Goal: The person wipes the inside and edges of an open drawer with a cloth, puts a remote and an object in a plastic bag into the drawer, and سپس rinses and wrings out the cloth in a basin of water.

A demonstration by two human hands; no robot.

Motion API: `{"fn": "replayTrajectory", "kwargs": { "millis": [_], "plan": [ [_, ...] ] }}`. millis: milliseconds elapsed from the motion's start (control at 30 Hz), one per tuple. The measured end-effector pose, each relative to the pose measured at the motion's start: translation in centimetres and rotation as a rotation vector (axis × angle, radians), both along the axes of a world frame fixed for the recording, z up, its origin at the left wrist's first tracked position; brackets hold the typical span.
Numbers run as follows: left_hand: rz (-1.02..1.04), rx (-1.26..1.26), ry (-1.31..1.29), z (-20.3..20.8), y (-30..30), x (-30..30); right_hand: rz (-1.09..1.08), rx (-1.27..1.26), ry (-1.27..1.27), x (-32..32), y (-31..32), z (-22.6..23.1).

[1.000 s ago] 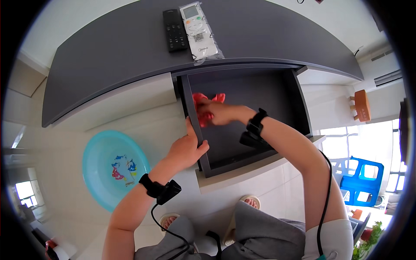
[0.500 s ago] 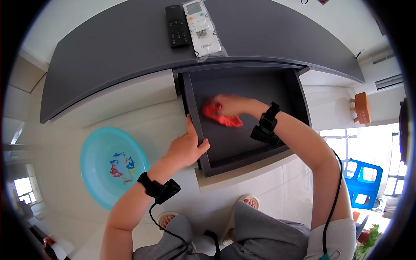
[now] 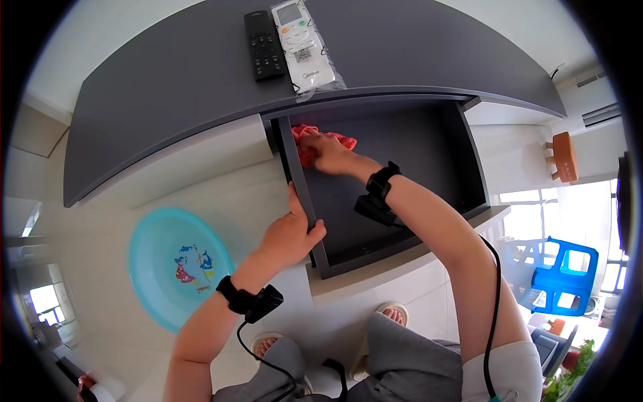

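Note:
An open dark grey drawer (image 3: 402, 251) juts out of a low cabinet. Inside it, at the far left corner, my right hand (image 3: 329, 154) presses a crumpled red cloth (image 3: 345, 142) against the drawer's floor and left wall, its fingers closed on the cloth. My left hand (image 3: 287, 236) grips the drawer's left side wall, with the thumb over the top edge and the index finger stretched along the wall. The other left fingers are mostly hidden behind the hand. Both wrists wear black strapped devices with cables.
A black remote (image 3: 264, 45) and a white remote in a plastic sleeve (image 3: 305, 50) lie on the grey cabinet top (image 3: 161, 80). On the floor at left stands a light blue basin (image 3: 151, 268). An orange stool (image 3: 564, 157) and a blue plastic stool (image 3: 566, 276) are at right.
My right hand has moved the red cloth up and left, into the drawer's far left corner. My left hand keeps its place on the drawer's side. The view has shifted slightly.

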State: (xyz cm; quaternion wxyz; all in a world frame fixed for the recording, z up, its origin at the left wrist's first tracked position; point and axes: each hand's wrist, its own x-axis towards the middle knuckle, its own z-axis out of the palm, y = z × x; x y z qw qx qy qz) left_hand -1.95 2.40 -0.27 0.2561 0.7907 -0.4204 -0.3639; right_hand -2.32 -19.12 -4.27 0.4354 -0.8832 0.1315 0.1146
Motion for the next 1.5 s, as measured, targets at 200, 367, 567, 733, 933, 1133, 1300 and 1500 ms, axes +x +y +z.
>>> {"fn": "replayTrajectory", "kwargs": {
  "millis": [200, 367, 567, 733, 933, 1133, 1300, 1500],
  "plan": [
    [-0.017, -0.037, -0.004, -0.5, 0.1, -0.1, 0.158, -0.197, -0.240, -2.1, -0.1, -1.5],
    [-0.012, 0.036, 0.005, 0.4, 0.2, 0.2, 0.366, 0.054, 0.089, -4.9, 0.2, 1.4],
    [-0.029, -0.008, 0.010, 0.1, -0.4, -0.2, -0.131, -0.227, -0.147, -3.2, 0.2, -0.3],
    [-0.025, 0.002, 0.022, -0.2, 0.2, 0.1, -0.009, -0.373, -0.066, -0.9, 1.9, -0.1],
    [-0.032, -0.014, 0.007, -0.3, 0.2, 0.1, -0.149, -0.443, 0.065, 0.3, 3.5, 1.0],
    [-0.023, -0.044, -0.017, -0.5, 0.0, -0.1, -0.234, -0.334, 0.163, 0.5, 2.7, 1.4],
    [-0.028, -0.028, 0.009, -0.2, 0.2, 0.2, -0.038, -0.373, 0.162, -1.7, 2.5, 2.0],
    [-0.026, -0.048, 0.007, -0.5, 0.1, 0.1, -0.177, -0.436, 0.136, -1.5, 2.3, 1.3]
  ]
}}
